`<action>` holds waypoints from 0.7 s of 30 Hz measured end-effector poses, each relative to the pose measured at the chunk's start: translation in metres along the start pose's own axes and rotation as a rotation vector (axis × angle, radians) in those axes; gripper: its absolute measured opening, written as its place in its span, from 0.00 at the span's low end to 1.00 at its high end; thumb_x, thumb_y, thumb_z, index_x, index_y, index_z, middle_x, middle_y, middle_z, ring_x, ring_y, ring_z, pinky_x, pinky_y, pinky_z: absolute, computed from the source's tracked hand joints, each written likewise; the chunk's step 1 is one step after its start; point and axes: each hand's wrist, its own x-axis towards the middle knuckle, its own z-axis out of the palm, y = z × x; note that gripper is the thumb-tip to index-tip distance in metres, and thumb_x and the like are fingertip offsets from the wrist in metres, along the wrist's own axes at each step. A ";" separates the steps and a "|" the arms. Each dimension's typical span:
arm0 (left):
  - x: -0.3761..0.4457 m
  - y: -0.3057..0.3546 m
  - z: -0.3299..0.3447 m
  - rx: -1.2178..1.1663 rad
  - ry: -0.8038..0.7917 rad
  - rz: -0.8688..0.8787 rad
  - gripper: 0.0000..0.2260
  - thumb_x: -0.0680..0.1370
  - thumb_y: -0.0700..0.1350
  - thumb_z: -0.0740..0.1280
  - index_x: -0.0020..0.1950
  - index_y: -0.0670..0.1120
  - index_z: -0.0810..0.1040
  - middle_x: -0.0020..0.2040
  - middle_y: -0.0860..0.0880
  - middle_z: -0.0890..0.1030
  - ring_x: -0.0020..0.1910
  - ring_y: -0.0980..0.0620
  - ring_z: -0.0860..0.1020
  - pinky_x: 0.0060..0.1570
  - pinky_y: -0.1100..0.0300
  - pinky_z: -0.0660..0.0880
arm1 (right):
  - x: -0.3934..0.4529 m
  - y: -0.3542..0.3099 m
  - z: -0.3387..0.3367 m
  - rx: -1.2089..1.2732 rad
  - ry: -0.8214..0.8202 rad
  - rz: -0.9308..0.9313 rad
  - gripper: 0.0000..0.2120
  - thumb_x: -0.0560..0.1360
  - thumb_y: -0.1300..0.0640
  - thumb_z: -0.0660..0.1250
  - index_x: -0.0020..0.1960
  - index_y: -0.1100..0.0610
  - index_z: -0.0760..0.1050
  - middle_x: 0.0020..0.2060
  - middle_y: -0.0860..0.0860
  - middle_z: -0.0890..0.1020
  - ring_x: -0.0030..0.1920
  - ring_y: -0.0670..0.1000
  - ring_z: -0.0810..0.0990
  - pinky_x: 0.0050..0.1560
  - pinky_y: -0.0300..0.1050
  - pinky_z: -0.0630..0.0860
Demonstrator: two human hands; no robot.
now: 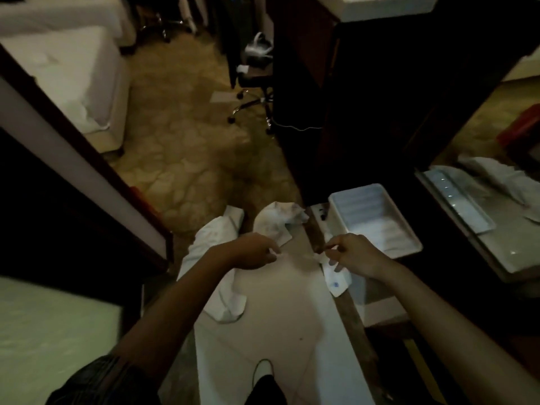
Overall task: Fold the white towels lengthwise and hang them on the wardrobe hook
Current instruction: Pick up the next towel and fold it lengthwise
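Observation:
I hold a white towel (295, 285) spread out in front of me, its top edge stretched between both hands and the rest hanging down toward my feet. My left hand (257, 251) pinches the top edge at the left. At the right end, my right hand (347, 254) pinches the other corner, where a small label (336, 283) shows. More white towels lie on the floor beyond: a long crumpled one (210, 244) under my left forearm and a bunched one (277, 220) ahead. No wardrobe hook is visible.
A white plastic tub (409, 244) sits at the foot of a dark wooden wardrobe (365, 97) on the right. A bed (64, 74) stands at far left, an office chair (257, 92) ahead on patterned carpet. A dark door edge (87, 171) runs along my left.

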 end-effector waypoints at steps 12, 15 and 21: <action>0.086 -0.109 -0.002 -0.232 0.034 -0.128 0.15 0.81 0.44 0.60 0.66 0.43 0.73 0.61 0.43 0.78 0.57 0.47 0.77 0.58 0.56 0.73 | 0.160 -0.027 0.048 -0.107 -0.159 0.027 0.14 0.78 0.59 0.64 0.62 0.59 0.74 0.50 0.58 0.82 0.39 0.48 0.79 0.43 0.39 0.77; 0.119 -0.123 0.002 -0.269 0.039 -0.137 0.15 0.80 0.44 0.60 0.66 0.44 0.73 0.60 0.43 0.79 0.56 0.47 0.77 0.58 0.56 0.73 | 0.197 -0.009 0.048 -0.117 -0.188 0.060 0.14 0.78 0.59 0.64 0.63 0.59 0.74 0.51 0.58 0.82 0.39 0.48 0.79 0.44 0.40 0.77; 0.210 -0.143 0.017 -0.305 0.076 -0.193 0.15 0.81 0.45 0.59 0.67 0.46 0.73 0.62 0.44 0.78 0.58 0.47 0.76 0.59 0.55 0.73 | 0.282 0.046 0.043 -0.065 -0.218 0.100 0.15 0.78 0.60 0.64 0.63 0.61 0.74 0.51 0.60 0.81 0.46 0.53 0.81 0.53 0.48 0.79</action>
